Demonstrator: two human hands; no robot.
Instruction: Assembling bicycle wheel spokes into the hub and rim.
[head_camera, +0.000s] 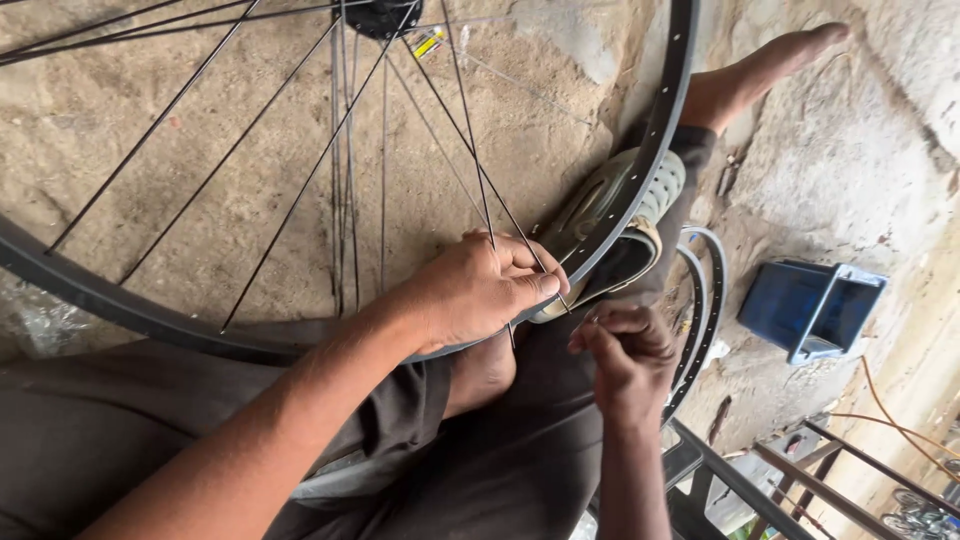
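A black bicycle wheel rim (668, 130) with thin metal spokes (300, 190) rests across my lap, its hub (380, 15) at the top edge. My left hand (475, 290) pinches a spoke where it meets the rim's inner edge. Just below the rim, my right hand (630, 350) has its fingers closed on a small thin part, too small to identify. My legs in dark trousers lie under the wheel, one bare foot (760, 70) stretched out on the ground.
A worn sandal (610, 215) lies under the rim. Other rims (705, 300) lean beside my knee. A blue plastic box (808, 305) sits on the rough concrete at right. A metal frame (800, 480) stands at the bottom right.
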